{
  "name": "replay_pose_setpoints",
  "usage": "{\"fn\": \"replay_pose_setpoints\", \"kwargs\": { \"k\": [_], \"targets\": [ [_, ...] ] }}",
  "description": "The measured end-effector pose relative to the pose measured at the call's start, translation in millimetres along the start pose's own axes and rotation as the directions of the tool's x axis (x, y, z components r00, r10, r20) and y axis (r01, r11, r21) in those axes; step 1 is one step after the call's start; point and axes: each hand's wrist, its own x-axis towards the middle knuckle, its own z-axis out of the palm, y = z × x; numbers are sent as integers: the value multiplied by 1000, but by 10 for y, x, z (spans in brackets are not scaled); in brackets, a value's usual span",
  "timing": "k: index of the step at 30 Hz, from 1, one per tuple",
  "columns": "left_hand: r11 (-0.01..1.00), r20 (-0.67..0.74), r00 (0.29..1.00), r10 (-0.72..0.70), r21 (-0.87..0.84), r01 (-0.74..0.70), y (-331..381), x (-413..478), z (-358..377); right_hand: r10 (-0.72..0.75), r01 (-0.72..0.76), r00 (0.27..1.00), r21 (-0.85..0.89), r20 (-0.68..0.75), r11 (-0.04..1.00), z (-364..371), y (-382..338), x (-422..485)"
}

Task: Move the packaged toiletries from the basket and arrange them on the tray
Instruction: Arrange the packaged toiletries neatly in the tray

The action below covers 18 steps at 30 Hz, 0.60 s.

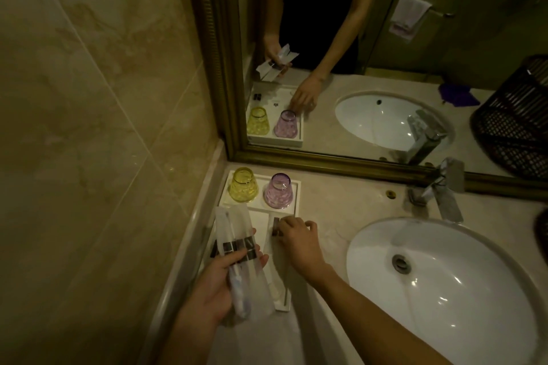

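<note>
A pale marble counter [341,207] runs along a tiled wall [89,98] into the corner, under a gilt-framed mirror [341,38] that doubles the scene. A white tray [292,187] sits in that corner, and both hands work over it. The left hand [213,290] is closed around a clutch of clear toiletry packets [237,246], a toothbrush showing through the wrap, held up just above the tray's near left side. The right hand [299,241] is just beside it to the right, fingers curled down onto a small dark-labelled packet [276,227] lying on the tray's right section; I cannot tell whether it grips the packet or only presses it. Beyond the hands, at the tray's far end, stand two upturned glasses, a yellow glass [243,185] and a purple glass [278,191], near each other and hard against the mirror frame. To the right of the right hand is the white oval sink [444,290], with a chrome tap [444,190] behind it. The black mesh basket [542,228] shows only as a sliver at the far right edge, well apart from both hands, though its reflection is plain. A towel [407,16] hangs in the mirror.
</note>
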Motion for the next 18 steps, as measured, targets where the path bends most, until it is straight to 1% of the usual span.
{"fn": "replay_pose_setpoints", "kwargs": {
  "k": [1, 2, 3, 4, 5, 6, 7, 9, 11, 13, 14, 17, 18],
  "targets": [
    [1000, 5, 1000, -8, -3, 8, 8, 0, -1, 49, -43, 998, 116, -51, 992, -83, -29, 8],
    [1000, 9, 1000, -18, -7, 18, 8, 3, 3, 120, -90, 989, 276, -91, 957, -182, -68, 22],
    [1000, 11, 1000, -28, -8, 28, 4, 9, 6, 194, -124, 975, 467, -106, 876, -290, -119, 33],
    [999, 10, 999, -35, -2, 35, -3, 15, 17, 256, -145, 964, 652, -78, 744, -395, -180, 35],
    [999, 10, 999, -39, 12, 39, -13, 16, 36, 286, -172, 958, 783, -9, 598, -496, -243, 38],
    [998, 15, 999, -46, 32, 46, -21, 14, 65, 279, -219, 956, 844, 87, 490, -578, -292, 47],
    [997, 17, 998, -57, 52, 56, -33, 14, 90, 244, -282, 952, 845, 186, 455, -640, -330, 55],
    [995, 6, 997, -77, 72, 76, -73, 26, 115, 152, -366, 930, 804, 335, 468, -718, -385, 62],
    [993, 15, 996, -91, 77, 90, -108, 37, 112, 117, -386, 919, 799, 376, 461, -748, -379, 88],
    [991, 45, 993, -107, 88, 103, -129, 26, 82, 163, -396, 918, 821, 362, 410, -777, -338, 132],
    [991, 62, 992, -112, 81, 107, -132, 12, 57, 205, -411, 911, 838, 358, 360, -790, -312, 157],
    [994, 62, 992, -106, -23, 107, -148, -16, -110, 384, -433, 854, 890, 352, 146, -815, -230, 263],
    [994, 50, 994, -95, -45, 97, -149, -34, -168, 450, -411, 834, 904, 320, 118, -806, -196, 302]
  ]
}}
